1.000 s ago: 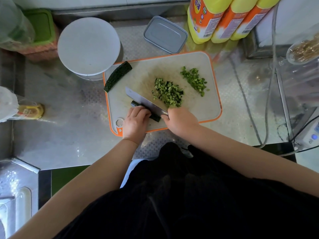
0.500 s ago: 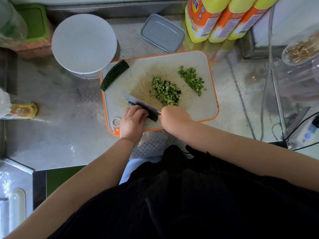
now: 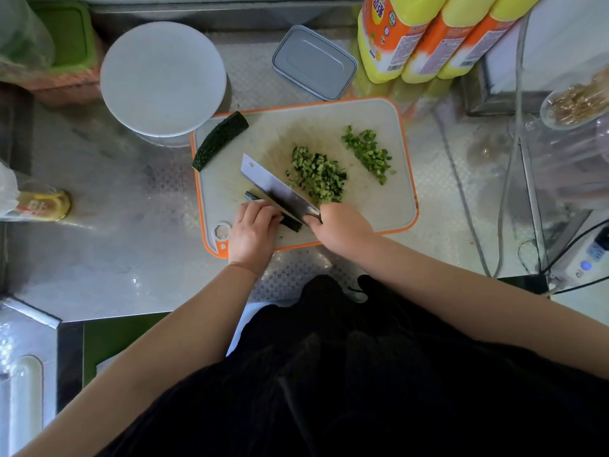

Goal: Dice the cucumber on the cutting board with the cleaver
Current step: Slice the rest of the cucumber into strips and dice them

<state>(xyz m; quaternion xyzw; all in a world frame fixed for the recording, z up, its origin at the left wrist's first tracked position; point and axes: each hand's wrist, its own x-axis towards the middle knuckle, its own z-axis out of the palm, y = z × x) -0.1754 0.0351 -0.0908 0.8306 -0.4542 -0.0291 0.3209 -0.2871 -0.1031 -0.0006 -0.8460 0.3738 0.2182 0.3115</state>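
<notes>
A white cutting board (image 3: 379, 212) with an orange rim lies on the steel counter. My right hand (image 3: 339, 225) grips the handle of the cleaver (image 3: 273, 188), whose blade lies lengthwise along a dark cucumber strip (image 3: 291, 222) near the board's front edge. My left hand (image 3: 252, 229) holds that strip down with curled fingers, right beside the blade. Two heaps of diced cucumber lie on the board: a larger heap (image 3: 318, 174) in the middle and a smaller heap (image 3: 369, 151) to the right. A larger uncut cucumber piece (image 3: 219, 141) rests at the board's back left corner.
A round white lid (image 3: 163, 77) stands behind the board's left corner, a grey lidded box (image 3: 314, 62) behind the board. Yellow bottles (image 3: 428, 34) stand at the back right. Cables (image 3: 468, 206) run right of the board. A small jar (image 3: 46, 204) lies at the left.
The cleaver blade has shifted slightly along the strip under my left fingers. The camera view has drifted a little; both hands stay at the board's front.
</notes>
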